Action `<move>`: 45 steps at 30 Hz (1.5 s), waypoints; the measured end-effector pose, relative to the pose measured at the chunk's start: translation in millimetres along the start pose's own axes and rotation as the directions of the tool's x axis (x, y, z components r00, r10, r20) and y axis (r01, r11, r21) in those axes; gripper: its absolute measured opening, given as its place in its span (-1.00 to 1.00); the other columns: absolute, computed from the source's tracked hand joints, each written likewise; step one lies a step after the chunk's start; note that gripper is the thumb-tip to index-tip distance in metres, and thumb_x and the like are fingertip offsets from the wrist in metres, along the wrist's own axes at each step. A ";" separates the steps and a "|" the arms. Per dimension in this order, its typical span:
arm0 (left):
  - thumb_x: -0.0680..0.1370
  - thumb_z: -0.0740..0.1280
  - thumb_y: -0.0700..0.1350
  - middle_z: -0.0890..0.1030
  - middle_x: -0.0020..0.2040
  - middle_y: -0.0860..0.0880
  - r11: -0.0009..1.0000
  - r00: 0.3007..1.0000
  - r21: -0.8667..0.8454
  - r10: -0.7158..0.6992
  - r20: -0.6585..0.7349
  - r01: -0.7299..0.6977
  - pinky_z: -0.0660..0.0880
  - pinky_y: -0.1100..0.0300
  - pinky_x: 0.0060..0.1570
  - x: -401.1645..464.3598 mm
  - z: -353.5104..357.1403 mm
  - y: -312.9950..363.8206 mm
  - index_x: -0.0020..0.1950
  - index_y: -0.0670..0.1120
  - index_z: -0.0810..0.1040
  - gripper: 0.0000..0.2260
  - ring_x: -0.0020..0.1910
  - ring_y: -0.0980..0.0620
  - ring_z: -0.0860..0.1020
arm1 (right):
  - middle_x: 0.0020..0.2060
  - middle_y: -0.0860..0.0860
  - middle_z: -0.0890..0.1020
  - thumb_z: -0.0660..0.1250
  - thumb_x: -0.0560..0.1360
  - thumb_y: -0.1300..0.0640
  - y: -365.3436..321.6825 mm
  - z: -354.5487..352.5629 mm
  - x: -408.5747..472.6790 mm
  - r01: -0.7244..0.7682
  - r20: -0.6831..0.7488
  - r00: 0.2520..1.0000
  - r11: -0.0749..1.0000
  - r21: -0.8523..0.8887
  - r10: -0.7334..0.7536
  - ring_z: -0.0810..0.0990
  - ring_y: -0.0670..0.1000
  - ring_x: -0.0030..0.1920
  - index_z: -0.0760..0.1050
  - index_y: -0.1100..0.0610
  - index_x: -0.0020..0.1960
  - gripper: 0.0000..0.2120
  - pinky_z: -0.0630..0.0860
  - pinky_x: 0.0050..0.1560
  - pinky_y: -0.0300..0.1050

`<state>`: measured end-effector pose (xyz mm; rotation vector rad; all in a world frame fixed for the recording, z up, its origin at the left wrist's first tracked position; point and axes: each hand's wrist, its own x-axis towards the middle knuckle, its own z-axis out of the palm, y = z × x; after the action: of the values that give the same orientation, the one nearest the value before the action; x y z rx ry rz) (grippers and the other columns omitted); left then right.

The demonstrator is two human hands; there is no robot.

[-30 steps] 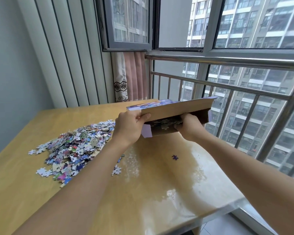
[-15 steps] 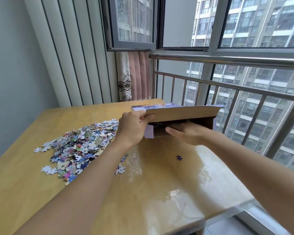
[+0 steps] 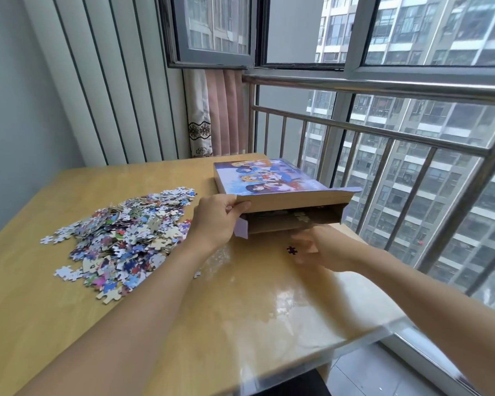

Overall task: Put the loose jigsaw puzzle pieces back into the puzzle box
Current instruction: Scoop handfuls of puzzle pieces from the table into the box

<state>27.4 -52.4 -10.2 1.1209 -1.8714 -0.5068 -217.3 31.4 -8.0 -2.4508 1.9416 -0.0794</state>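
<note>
A: Where is the flat cardboard puzzle box with the blue cartoon picture on its lid (image 3: 272,178)?

B: On the far right part of the yellow-tan wooden table (image 3: 240,324), close to the silver metal railing (image 3: 383,132). Its open end faces the near side, with a brown flap lifted above the opening and a small white side flap at the left corner. A few pale pieces lie inside, just visible in the dark gap

A: And the left hand (image 3: 216,220)?

B: It grips the near left corner of the box, thumb curled over the top edge of the lifted flap, the other fingers underneath and hidden

A: The right hand (image 3: 323,248)?

B: It hovers low over the table just near of the box opening, blurred. I cannot tell whether its fingers are apart or together, nor whether it holds anything

A: The loose pieces?

B: A big heap of multicoloured jigsaw pieces (image 3: 126,235) lies on the left of the table, just beside the left wrist. One single dark purple piece (image 3: 291,250) lies alone on the table, just left of the right hand's fingertips

A: Anything else?

B: A pink curtain with a white lace-patterned panel (image 3: 215,115) hangs in the far corner
</note>
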 end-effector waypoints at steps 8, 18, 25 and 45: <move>0.59 0.38 0.00 0.44 -0.46 0.08 0.999 0.999 0.033 -0.043 0.029 0.043 0.32 0.06 -0.33 -13.3 16.3 -9.6 -0.41 -0.01 0.46 -0.63 -0.38 0.00 0.33 | -0.12 -0.04 0.70 0.52 0.47 0.18 -0.4 23.5 12.8 -0.013 -0.058 0.998 0.954 0.301 0.032 0.60 -0.09 -0.14 0.71 0.14 0.04 -0.85 0.37 -0.18 -0.52; 0.54 0.25 0.18 0.66 -0.34 0.04 0.999 1.000 0.039 -0.015 0.026 0.014 0.52 -0.05 -0.16 -26.2 11.3 -30.3 -0.29 -0.06 0.65 -0.61 -0.21 -0.05 0.58 | -0.15 0.01 0.70 0.53 0.44 0.21 -31.1 21.0 6.0 0.107 -0.053 0.994 0.938 0.329 -0.095 0.64 -0.03 -0.15 0.70 0.16 -0.03 -0.89 0.52 -0.10 -0.26; 0.59 0.39 -0.04 0.66 0.00 0.03 1.000 0.998 -0.010 0.016 -0.065 -0.017 0.58 0.03 -0.09 -48.2 9.5 -32.4 0.06 -0.04 0.64 -0.88 -0.04 0.03 0.62 | -0.06 0.03 0.64 0.57 0.41 0.13 -52.5 34.9 -5.2 0.084 -0.124 0.992 0.918 0.389 -0.039 0.62 0.01 -0.10 0.66 0.12 0.12 -0.70 0.53 -0.02 -0.22; 0.48 0.46 -0.24 0.64 -0.06 0.12 0.996 0.931 0.051 0.055 0.361 -0.079 0.40 0.45 -0.16 -152.4 -47.5 -12.6 -0.08 -0.03 0.72 -0.88 -0.15 0.17 0.55 | 0.15 -0.10 0.53 0.53 0.41 -0.23 -112.0 38.8 -67.1 0.451 -0.105 0.885 0.774 0.445 -0.454 0.49 -0.15 0.15 0.58 0.02 0.30 -0.44 0.37 0.20 -0.32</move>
<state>106.2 75.5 -65.4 1.0542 -2.2497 -0.6509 -121.8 121.6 -44.1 -2.4923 1.0986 -0.4740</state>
